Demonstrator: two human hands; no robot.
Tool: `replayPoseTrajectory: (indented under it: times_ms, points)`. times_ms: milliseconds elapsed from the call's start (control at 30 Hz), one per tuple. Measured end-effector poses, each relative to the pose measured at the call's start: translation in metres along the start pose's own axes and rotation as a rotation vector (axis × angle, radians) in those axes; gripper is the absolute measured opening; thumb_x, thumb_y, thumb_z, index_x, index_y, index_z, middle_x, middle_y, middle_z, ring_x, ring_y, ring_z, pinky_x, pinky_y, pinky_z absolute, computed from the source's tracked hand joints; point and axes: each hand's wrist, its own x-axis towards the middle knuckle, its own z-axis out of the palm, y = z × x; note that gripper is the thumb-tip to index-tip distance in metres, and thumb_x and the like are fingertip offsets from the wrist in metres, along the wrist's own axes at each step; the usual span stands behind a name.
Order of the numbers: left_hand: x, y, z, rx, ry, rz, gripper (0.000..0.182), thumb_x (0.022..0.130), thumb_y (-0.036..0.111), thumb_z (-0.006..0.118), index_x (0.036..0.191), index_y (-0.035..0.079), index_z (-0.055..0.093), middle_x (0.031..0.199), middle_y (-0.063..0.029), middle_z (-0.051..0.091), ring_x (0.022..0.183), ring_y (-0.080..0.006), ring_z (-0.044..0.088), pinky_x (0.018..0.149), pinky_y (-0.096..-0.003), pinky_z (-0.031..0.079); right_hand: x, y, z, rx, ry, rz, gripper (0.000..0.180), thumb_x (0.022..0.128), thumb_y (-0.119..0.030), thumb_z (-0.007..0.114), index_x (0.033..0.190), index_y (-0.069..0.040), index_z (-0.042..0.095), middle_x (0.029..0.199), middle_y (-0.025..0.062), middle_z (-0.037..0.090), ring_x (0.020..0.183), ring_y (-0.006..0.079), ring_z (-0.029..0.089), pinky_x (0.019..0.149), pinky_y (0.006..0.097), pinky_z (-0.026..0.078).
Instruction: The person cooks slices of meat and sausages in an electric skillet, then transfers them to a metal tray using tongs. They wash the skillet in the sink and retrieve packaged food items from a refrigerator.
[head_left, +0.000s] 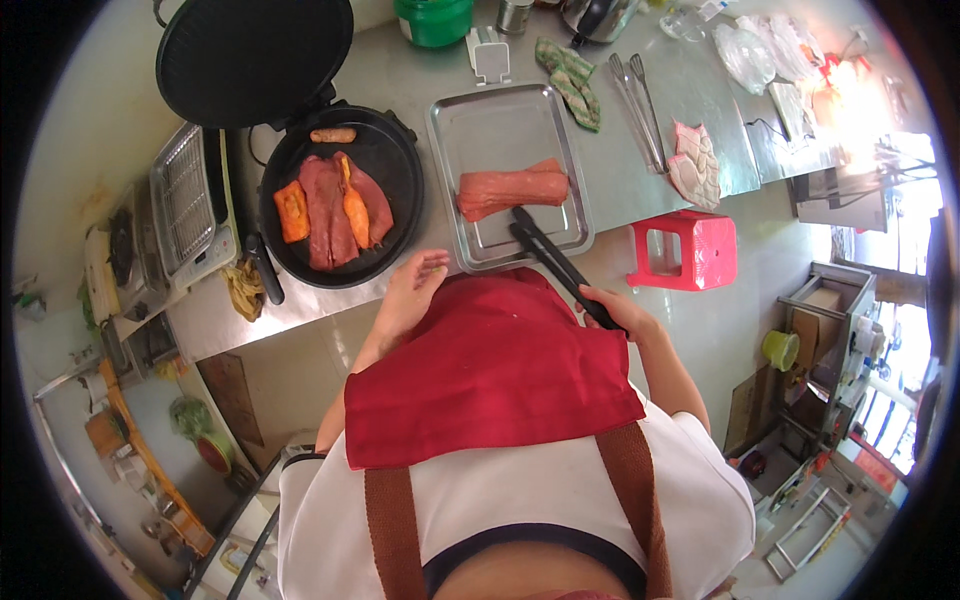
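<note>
My right hand (616, 309) holds black tongs (555, 255), their tips over the near part of a steel tray (501, 105). Just past the tips, a stack of reddish meat slices (514, 190) lies across the tray. My left hand (417, 282) holds nothing, fingers loosely apart, between the tray and a round black electric pan (405, 172) whose lid (255, 60) is raised. In the pan lie broad reddish meat slices (324, 217), an orange block of food (291, 212), a long orange piece (356, 214) and a small browned roll (333, 135).
Steel tongs (637, 112), a striped cloth (571, 82) and a quilted mitt (694, 165) lie right of the tray. A green tub (433, 21) stands behind. A wire-racked tray (187, 202) sits left of the pan. A pink stool (709, 251) stands below the counter edge at right.
</note>
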Motion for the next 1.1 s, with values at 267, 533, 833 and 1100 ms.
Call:
replayPoseTrajectory:
  times_ms: [267,533,833,1100]
  points:
    - [0.009,0.011,0.018,0.029,-0.027,-0.013,0.024,0.087,0.007,0.050,0.110,0.001,0.052,0.107,-0.0088,0.057,0.101,-0.0146,0.053,0.088,-0.0267,0.041,0.026,0.006,-0.003,0.168,0.010,-0.124,0.034,0.091,-0.041,0.043,0.085,-0.008,0.049,0.055,0.0031,0.049,0.041,0.0106,0.044,0.037,0.0248,0.035]
    - [0.018,0.022,0.041,0.052,-0.016,0.014,0.024,0.087,0.008,0.051,0.110,0.002,0.052,0.104,-0.0084,0.058,0.098,-0.0147,0.054,0.086,-0.0275,0.042,0.043,-0.002,-0.017,0.152,-0.093,-0.157,0.034,0.091,-0.040,0.043,0.083,-0.008,0.048,0.055,0.0030,0.048,0.041,0.0107,0.042,0.037,0.0251,0.035]
    - [0.012,0.029,0.064,0.093,0.049,-0.008,0.026,0.086,0.012,0.054,0.109,0.001,0.053,0.103,-0.0113,0.060,0.096,-0.0186,0.058,0.085,-0.0302,0.045,0.037,-0.018,-0.031,0.009,-0.138,-0.090,0.035,0.090,-0.041,0.046,0.082,-0.007,0.048,0.056,0.0038,0.049,0.046,0.0113,0.046,0.040,0.0250,0.036]
    - [-0.006,0.012,0.028,0.064,0.060,-0.028,0.026,0.086,0.012,0.053,0.111,0.003,0.053,0.105,-0.0092,0.060,0.098,-0.0161,0.057,0.087,-0.0289,0.043,0.050,-0.032,0.017,-0.027,-0.157,-0.073,0.037,0.090,-0.041,0.047,0.081,-0.005,0.049,0.056,0.0034,0.048,0.045,0.0112,0.044,0.041,0.0239,0.034]
